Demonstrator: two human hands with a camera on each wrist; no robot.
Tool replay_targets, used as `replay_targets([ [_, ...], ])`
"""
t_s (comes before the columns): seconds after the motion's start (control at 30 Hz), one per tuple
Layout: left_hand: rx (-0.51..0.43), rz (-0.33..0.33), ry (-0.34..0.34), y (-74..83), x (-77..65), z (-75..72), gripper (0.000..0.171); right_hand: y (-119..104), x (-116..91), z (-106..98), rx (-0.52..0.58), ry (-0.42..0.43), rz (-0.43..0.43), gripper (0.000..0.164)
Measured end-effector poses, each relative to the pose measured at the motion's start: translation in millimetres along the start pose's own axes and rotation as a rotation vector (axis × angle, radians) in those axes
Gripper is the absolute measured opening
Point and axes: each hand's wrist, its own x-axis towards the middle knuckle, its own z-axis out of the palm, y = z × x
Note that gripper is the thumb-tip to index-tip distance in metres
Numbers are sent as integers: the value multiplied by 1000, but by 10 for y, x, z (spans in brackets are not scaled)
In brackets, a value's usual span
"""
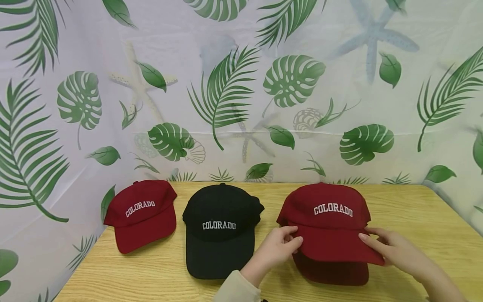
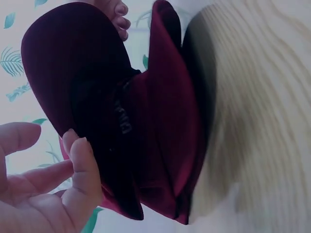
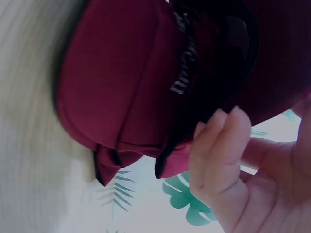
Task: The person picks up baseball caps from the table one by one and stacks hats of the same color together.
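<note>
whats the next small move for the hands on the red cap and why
Probably ease the upper red cap down onto the lower red cap: the left hand and right hand hold its brim at both sides, while the wrist views show a gap between the brims and the lower cap's lettering partly exposed.

- The right hand [image 3: 243, 179] is gripping the held cap [image 3: 284, 58] by its brim, fingertips pressing against the dark underside near the edge.
- The lettered cap [image 3: 112, 73], also deep red, is sitting nearer the wooden table [image 3: 26, 121], its crown reaching partly into the held cap's shadowed opening.
- White lettering [image 3: 182, 80] is showing on its front, too dim to read here.
- The wood grain is running blurred down the left side.
- Green leaves [image 3: 189, 199] are patterning a white cloth [image 3: 146, 216] below the caps.
</note>
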Motion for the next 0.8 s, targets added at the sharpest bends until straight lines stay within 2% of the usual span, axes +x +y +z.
replay_targets([
  [0.17,101,-26,-31,-80,44,2,41,87,70,63,-13,-3,-20,58],
  [0.3,185,-46,-64,-150,83,10,42,153,117,92,59,-82,-38,59],
  [0.43,189,-78,-103,-197,118,27,44,223,153,95,126,-187,-32,64],
  [0.6,190,-145,-151,-246,148,41,47,285,205,108,176,-273,-62,66],
  [0.8,227,-181,-221,-208,121,54,53,314,196,101,132,-306,-84,69],
])
